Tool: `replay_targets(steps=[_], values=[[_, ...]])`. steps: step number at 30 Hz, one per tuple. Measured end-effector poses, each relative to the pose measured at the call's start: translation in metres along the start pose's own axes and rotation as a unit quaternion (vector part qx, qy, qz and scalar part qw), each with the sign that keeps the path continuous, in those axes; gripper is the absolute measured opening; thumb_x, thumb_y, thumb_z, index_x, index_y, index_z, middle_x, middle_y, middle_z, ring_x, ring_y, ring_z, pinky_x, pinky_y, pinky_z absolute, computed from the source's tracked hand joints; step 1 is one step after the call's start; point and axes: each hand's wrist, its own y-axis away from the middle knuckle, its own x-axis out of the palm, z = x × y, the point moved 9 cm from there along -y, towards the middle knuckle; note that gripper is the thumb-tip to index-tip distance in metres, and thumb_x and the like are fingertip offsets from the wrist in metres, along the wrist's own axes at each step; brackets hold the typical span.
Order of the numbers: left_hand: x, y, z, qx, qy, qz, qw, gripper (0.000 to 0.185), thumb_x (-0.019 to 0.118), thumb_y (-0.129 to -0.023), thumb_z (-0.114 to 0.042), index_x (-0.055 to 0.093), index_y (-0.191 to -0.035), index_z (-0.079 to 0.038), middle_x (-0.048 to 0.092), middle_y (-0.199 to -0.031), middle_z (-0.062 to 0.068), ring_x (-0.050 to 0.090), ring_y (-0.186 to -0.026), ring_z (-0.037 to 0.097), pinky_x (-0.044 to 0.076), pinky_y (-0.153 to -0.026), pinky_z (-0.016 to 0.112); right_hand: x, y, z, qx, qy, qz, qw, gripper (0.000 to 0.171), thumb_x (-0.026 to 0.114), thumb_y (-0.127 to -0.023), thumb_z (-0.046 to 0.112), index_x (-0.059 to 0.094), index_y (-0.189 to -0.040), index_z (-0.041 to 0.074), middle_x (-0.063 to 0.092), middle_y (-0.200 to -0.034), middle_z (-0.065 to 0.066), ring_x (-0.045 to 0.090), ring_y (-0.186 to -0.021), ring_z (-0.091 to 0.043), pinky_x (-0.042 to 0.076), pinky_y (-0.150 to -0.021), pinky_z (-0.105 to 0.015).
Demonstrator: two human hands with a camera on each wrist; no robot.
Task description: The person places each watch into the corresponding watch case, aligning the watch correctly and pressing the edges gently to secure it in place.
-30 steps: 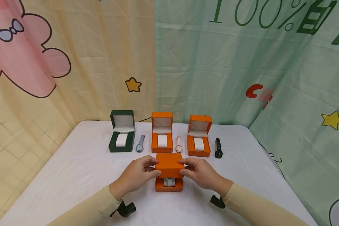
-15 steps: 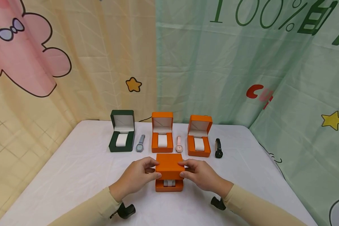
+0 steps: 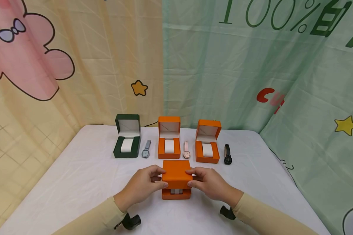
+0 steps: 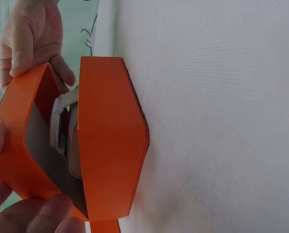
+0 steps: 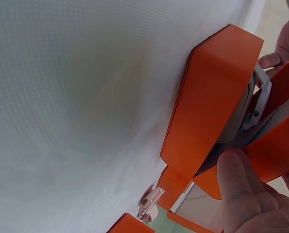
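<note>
A: Front and centre on the white tablecloth (image 3: 76, 182), we've got the orange watch box (image 3: 176, 179), lid hanging just above its base with a thin gap showing. What are the hands doing?

B: Left hand (image 3: 142, 185) grasps the lid's left edge, thumb on top and fingers curled underneath. Right hand (image 3: 210, 183) does the same on the lid's right edge. Both are clamped on that lid, no slack.

A: And inside the box?

B: The wrist views settle it: a white watch (image 4: 58, 127) wrapped round a pale cushion (image 4: 74, 145), sitting in the base between the two orange halves. The right wrist view shows the strap and buckle poking out of the gap.

A: What lies behind the orange watch box?

B: A row of three open boxes. Directly behind it, an orange open box (image 3: 169, 138); behind and to the left, a dark green open box (image 3: 127, 136); behind and to the right, another orange box (image 3: 207, 141). Each has a white cushion in it.

A: Loose watches too?

B: Three, all behind the held box: a grey-blue watch (image 3: 146, 149) left of the middle box, a pink watch (image 3: 186, 150) on the other side of it, and a black watch (image 3: 227, 154) furthest right.
</note>
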Motion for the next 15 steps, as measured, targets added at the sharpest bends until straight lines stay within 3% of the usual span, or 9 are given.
replay_targets(steps=[15], values=[[0.0037,0.0018,0.0037,-0.007,-0.013,0.006,0.9999,0.041,0.089,-0.085,-0.031,0.073,-0.120,-0.016,0.074,-0.125,0.005,0.074,-0.107,0.019,0.062,-0.095,0.040,0.0027,0.0011,0.0008,-0.006,0.016,0.007,1.000,0.042,0.078,-0.095,0.021,0.069,-0.134,0.007,0.069,-0.139,-0.016,0.074,-0.116,-0.027,0.062,-0.094,-0.034]])
